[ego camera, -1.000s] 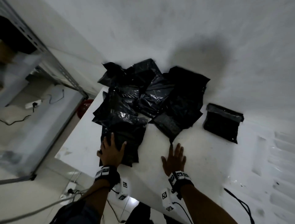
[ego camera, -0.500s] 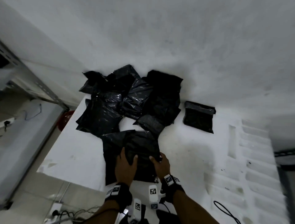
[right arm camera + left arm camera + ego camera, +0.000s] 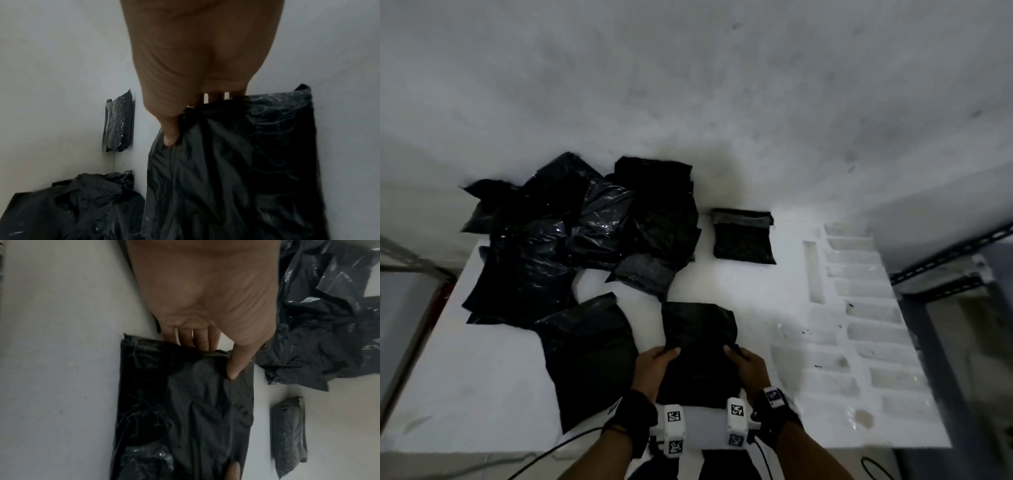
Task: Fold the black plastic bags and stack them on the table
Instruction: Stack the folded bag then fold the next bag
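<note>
While loose bags [image 3: 571, 240] crowd the frame's upper left, left hand [image 3: 654, 370] and right hand [image 3: 750, 368] pinch one black plastic bag [image 3: 698, 342] at lower centre.

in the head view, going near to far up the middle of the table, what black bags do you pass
The bag being folded, held at its sides by the left hand and right hand → the loose pile of unfolded bags → the wall behind. The folded bag lies off to the right, level with the pile.

Glossy, crinkled black plastic bags [image 3: 585, 233]; seemingly matt white table [image 3: 482, 370].
</note>
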